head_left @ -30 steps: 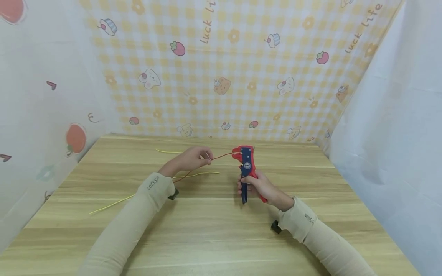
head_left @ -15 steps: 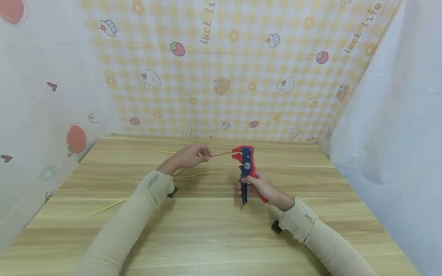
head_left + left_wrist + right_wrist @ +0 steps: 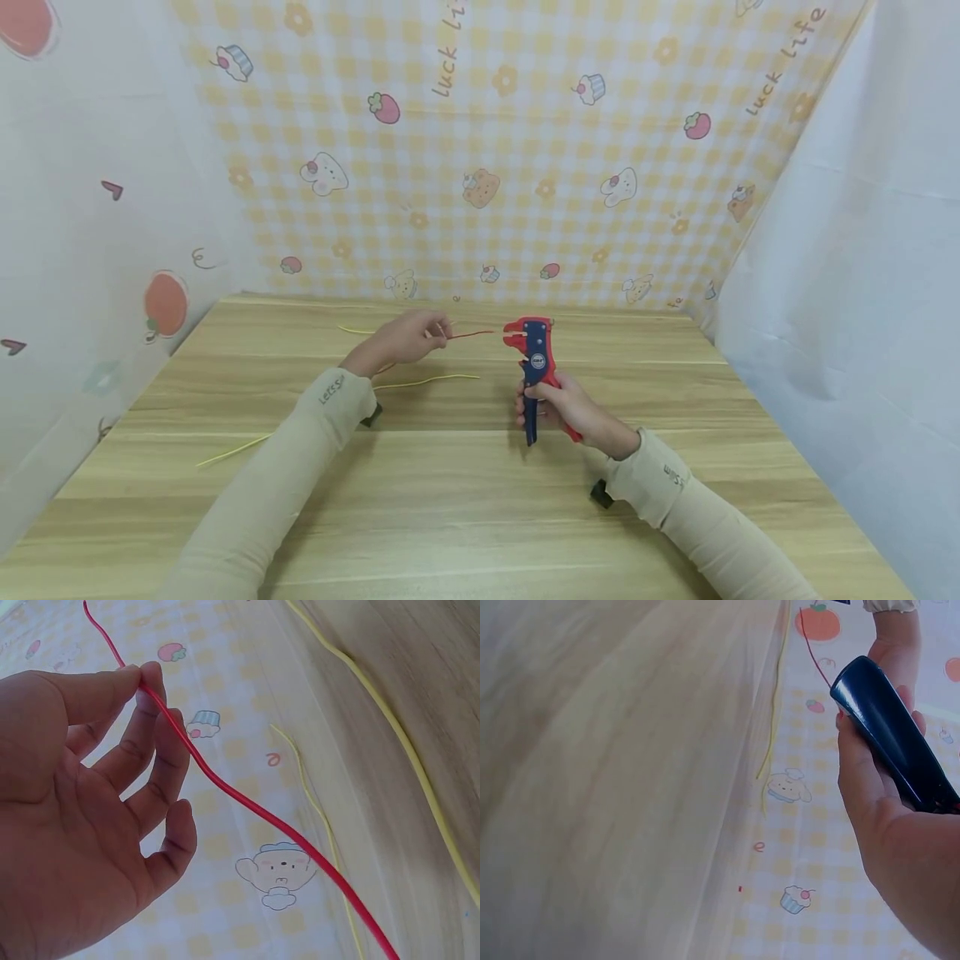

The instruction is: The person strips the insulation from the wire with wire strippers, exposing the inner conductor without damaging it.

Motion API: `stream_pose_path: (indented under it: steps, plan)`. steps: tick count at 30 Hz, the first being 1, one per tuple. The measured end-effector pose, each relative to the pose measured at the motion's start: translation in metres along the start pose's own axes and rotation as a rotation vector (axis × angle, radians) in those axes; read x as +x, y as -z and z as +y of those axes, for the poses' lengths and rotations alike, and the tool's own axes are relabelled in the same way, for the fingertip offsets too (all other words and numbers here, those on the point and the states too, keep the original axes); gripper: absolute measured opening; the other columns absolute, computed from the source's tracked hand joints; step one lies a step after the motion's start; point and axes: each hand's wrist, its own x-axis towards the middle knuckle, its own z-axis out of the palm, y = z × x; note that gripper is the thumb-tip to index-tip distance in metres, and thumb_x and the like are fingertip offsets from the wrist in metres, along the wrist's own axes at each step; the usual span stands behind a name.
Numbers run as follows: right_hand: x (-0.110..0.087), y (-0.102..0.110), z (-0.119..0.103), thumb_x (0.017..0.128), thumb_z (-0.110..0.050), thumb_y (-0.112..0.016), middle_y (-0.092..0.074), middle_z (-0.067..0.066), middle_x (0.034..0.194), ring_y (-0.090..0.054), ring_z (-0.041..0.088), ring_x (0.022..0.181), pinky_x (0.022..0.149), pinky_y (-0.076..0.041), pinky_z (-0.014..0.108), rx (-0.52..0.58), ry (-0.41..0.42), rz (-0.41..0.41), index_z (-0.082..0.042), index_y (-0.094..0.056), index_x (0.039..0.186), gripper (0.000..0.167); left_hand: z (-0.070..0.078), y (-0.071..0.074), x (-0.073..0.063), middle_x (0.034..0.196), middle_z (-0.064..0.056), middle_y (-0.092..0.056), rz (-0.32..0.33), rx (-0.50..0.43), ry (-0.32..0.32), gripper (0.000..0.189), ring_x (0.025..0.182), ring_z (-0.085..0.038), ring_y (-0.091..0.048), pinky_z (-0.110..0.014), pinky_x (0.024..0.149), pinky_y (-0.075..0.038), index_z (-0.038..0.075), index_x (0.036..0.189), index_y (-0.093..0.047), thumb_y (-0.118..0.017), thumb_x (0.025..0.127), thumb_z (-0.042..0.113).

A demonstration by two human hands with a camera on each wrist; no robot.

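Observation:
My left hand (image 3: pixel 411 337) pinches a thin red wire (image 3: pixel 472 334) between thumb and fingertip, left of centre in the head view. The wire's short end points right and stops just short of the wire stripper's mouth. In the left wrist view, the longer part of the red wire (image 3: pixel 251 802) trails down past the palm. My right hand (image 3: pixel 570 407) grips a red and dark blue wire stripper (image 3: pixel 536 343) by its handles, its head upright and facing left. Only a blue handle (image 3: pixel 891 731) of the stripper shows clearly in the right wrist view.
Yellow wires (image 3: pixel 435 380) lie on the wooden table (image 3: pixel 465 517), partly hidden by the left arm. A tiny red bit (image 3: pixel 740 889) shows near the table's far edge in the right wrist view. A patterned cloth (image 3: pixel 480 125) stands behind the table, with white sheets at both sides.
My left hand has drawn slightly leftward, and the red wire's end has come out of the stripper's mouth. The right hand and stripper have hardly moved.

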Motion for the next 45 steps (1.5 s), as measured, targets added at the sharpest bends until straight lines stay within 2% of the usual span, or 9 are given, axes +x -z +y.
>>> stream_pose_path:
  steps: [6,12,20,28,33,37,45]
  plan:
    - [-0.001,0.000,0.000,0.096,-0.008,-0.049,-0.061,0.008,0.093,-0.068,0.020,0.080,0.084,-0.057,0.042,0.006,-0.004,0.001,0.004,-0.048,0.112,0.020,-0.006,-0.001,0.000,0.114,-0.014,-0.068,-0.001,0.002,0.031,0.010,0.110,-0.031,-0.062,-0.048,0.089,-0.051,0.009,0.108,-0.064,-0.058,0.100,0.010]
    - [-0.001,-0.002,-0.001,0.095,-0.007,-0.049,-0.061,0.009,0.092,-0.068,0.020,0.080,0.083,-0.057,0.041,0.004,0.010,-0.005,0.012,-0.043,0.115,0.028,-0.014,-0.004,0.001,0.113,-0.011,-0.068,-0.004,0.015,0.070,0.012,0.108,-0.029,-0.062,-0.047,0.087,-0.051,0.009,0.110,-0.064,-0.057,0.100,0.011]
    - [-0.002,-0.003,0.000,0.095,-0.005,-0.047,-0.062,0.009,0.092,-0.068,0.021,0.078,0.081,-0.058,0.040,0.005,0.017,-0.005,0.013,-0.044,0.114,0.026,-0.020,-0.007,0.002,0.112,-0.011,-0.068,-0.012,0.045,0.107,0.016,0.097,-0.026,-0.064,-0.041,0.075,-0.052,0.006,0.113,-0.063,-0.057,0.100,0.013]
    - [-0.003,-0.006,-0.001,0.094,-0.005,-0.048,-0.062,0.010,0.091,-0.068,0.021,0.077,0.080,-0.058,0.041,-0.001,0.019,-0.006,0.003,-0.051,0.107,0.016,-0.025,-0.008,0.003,0.114,-0.012,-0.068,-0.024,0.073,0.105,0.015,0.101,-0.027,-0.065,-0.044,0.080,-0.053,0.006,0.111,-0.064,-0.059,0.098,0.013]
    - [-0.003,-0.007,-0.002,0.094,-0.005,-0.048,-0.062,0.010,0.092,-0.068,0.021,0.077,0.081,-0.058,0.042,-0.001,0.022,-0.006,0.003,-0.051,0.108,0.016,-0.029,-0.010,0.003,0.114,-0.014,-0.068,-0.025,0.084,0.096,0.014,0.108,-0.032,-0.063,-0.051,0.090,-0.050,0.007,0.110,-0.064,-0.058,0.098,0.012]
    - [-0.003,-0.006,0.000,0.094,-0.005,-0.048,-0.062,0.009,0.091,-0.069,0.021,0.077,0.081,-0.058,0.042,0.000,0.023,-0.012,0.003,-0.051,0.108,0.016,-0.033,-0.012,0.003,0.114,-0.014,-0.068,-0.028,0.089,0.091,0.014,0.111,-0.033,-0.062,-0.053,0.094,-0.048,0.008,0.109,-0.064,-0.058,0.098,0.011]
    - [-0.002,-0.006,0.001,0.094,-0.006,-0.048,-0.062,0.009,0.091,-0.068,0.021,0.077,0.082,-0.058,0.043,-0.005,0.020,-0.015,0.005,-0.050,0.109,0.018,-0.036,-0.016,0.001,0.112,-0.011,-0.068,-0.044,0.100,0.132,0.015,0.108,-0.031,-0.062,-0.053,0.091,-0.049,0.012,0.108,-0.067,-0.060,0.096,0.016]
